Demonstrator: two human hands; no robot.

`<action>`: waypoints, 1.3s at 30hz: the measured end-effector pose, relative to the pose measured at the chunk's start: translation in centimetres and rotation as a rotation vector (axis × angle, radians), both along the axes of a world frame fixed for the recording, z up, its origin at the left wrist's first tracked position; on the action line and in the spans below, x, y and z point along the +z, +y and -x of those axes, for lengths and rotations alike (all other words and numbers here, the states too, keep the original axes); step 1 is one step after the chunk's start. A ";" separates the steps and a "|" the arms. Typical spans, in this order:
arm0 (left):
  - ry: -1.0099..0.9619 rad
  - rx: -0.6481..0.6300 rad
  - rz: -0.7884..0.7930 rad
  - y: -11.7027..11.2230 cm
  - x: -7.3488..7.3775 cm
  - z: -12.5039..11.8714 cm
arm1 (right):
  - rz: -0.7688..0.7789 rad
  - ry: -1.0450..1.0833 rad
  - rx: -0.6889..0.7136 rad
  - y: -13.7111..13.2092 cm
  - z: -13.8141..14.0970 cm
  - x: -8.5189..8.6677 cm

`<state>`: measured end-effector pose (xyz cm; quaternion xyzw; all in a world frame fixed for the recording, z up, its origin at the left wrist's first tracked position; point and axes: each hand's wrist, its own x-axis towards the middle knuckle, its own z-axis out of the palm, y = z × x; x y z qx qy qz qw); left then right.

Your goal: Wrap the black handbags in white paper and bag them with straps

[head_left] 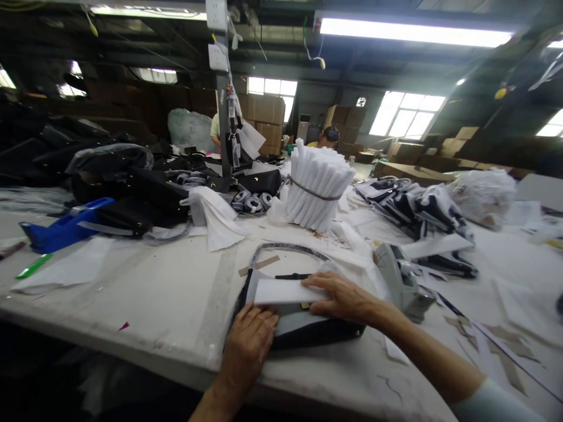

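A black handbag [308, 335] with a grey lining lies on the table in front of me, its plastic-wrapped handle [288, 247] arching toward the far side. Over its opening is a flat white foam piece [279, 292]. My right hand [338, 298] grips the right end of this foam, fingers on top and thumb on the near side. At the bag's left side, my left hand [254, 335] is closed on the edge, with its fingertips close to the foam's left end. The undersides of both hands are hidden.
Beyond the bag stands a strapped bundle of white foam rolls [317, 190]. A grey box-shaped device [402, 281] sits to the right. Black bags [127, 193] and a blue tape dispenser [65, 225] are at left. People are partly visible behind.
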<state>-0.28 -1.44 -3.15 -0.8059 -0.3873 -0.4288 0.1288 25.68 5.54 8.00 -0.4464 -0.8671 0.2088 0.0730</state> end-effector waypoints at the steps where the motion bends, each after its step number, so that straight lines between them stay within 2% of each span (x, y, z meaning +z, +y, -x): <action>1: 0.018 0.005 -0.007 0.0 -0.1 0.1 | 0.001 0.047 -0.011 0.4 0.0 0.3; 4: 0.082 0.011 -0.003 0.1 -0.2 0.5 | -0.050 0.159 -0.052 1.2 0.3 1.0; 6: 0.124 0.009 0.015 0.2 -0.2 0.7 | -0.083 0.144 -0.011 1.3 0.4 1.1; 10: 0.096 0.009 0.040 0.2 0.1 0.8 | -0.103 0.002 0.152 0.4 0.6 0.0; 14: -0.023 0.009 0.024 -0.3 0.2 0.5 | -0.135 -0.071 0.183 -1.2 0.6 -1.4; 18: -0.060 0.119 -0.004 -1.5 0.9 0.0 | -0.114 -0.094 0.195 -1.7 0.6 -1.8; 21: 0.022 0.171 -0.061 -1.8 2.4 -0.9 | -0.087 -0.082 0.194 -1.6 0.6 -1.9; 24: 0.254 0.206 0.019 -0.8 3.2 -1.8 | -0.087 -0.047 0.185 -1.4 0.6 -2.0; 27: 0.401 0.226 0.045 0.3 2.3 -1.7 | -0.098 0.030 0.186 -1.1 0.5 -2.0; 31: 0.451 0.269 0.104 0.7 0.9 -0.8 | -0.072 0.078 0.204 -0.4 0.1 -1.5; 35: 0.413 0.244 0.070 0.6 0.8 -0.8 | -0.008 0.047 0.241 0.2 -0.3 -0.7; 39: 0.505 0.145 0.020 0.6 0.9 -1.0 | 0.017 -0.046 0.273 -0.6 -0.4 -0.2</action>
